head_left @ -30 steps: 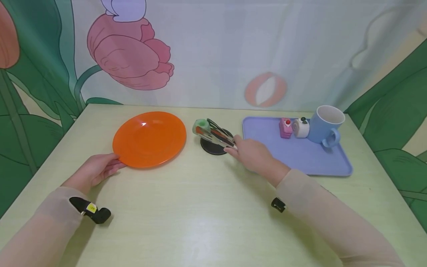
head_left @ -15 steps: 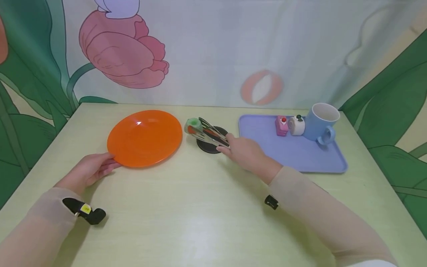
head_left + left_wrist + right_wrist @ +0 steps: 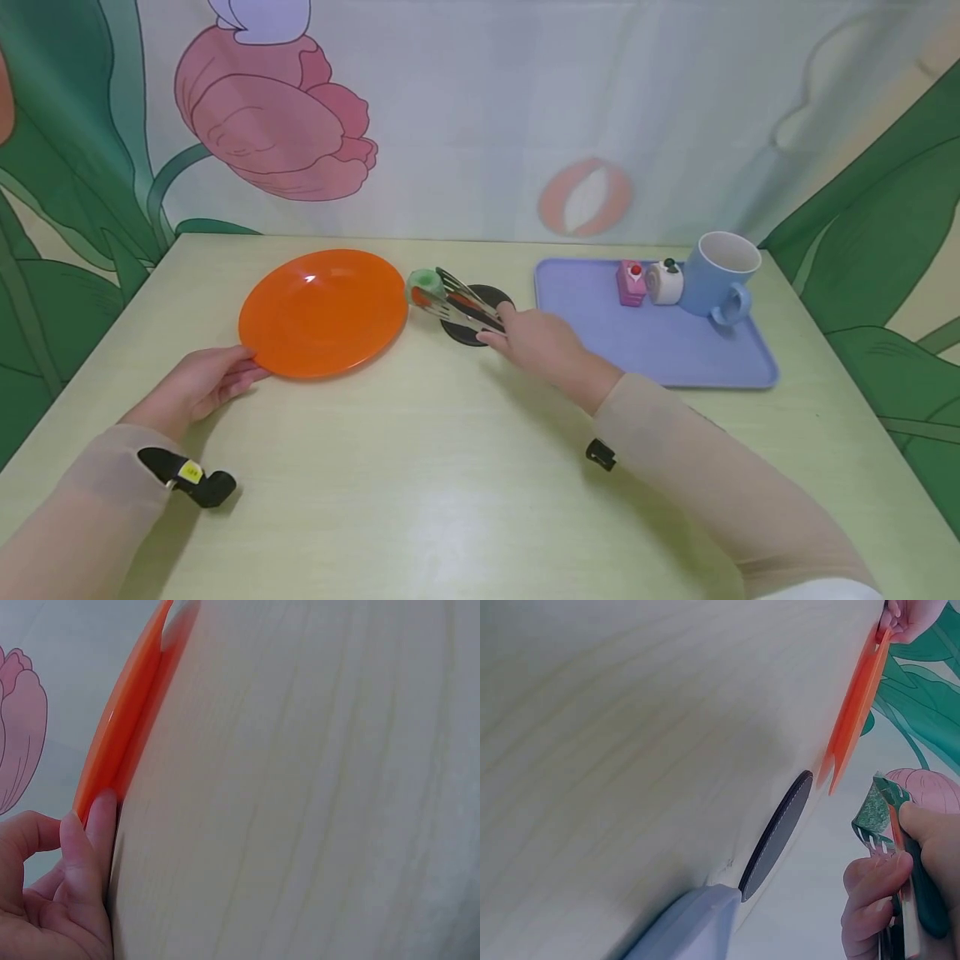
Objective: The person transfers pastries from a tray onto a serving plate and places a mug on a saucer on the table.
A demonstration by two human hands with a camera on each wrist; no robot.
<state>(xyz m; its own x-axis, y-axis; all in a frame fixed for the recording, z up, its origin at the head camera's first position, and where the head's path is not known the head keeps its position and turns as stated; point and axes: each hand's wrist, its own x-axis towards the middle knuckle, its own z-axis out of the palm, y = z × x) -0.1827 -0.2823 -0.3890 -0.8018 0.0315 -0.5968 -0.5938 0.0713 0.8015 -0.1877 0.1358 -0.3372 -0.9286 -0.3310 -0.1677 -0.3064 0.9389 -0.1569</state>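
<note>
- Left hand (image 3: 201, 379) pinches the orange plate's (image 3: 322, 312) rim.
- Right hand (image 3: 542, 346) grips tongs (image 3: 456, 315), which clamp a green cake (image 3: 426, 282) above the bench (image 3: 405, 467), near the plate's right edge in the head view.
- Coaster (image 3: 461, 334) lies between plate and tray (image 3: 660, 354).

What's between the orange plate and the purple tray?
A black disc, in both head and right wrist views. In the head view, raised tongs holding a green piece overlap it.
</note>
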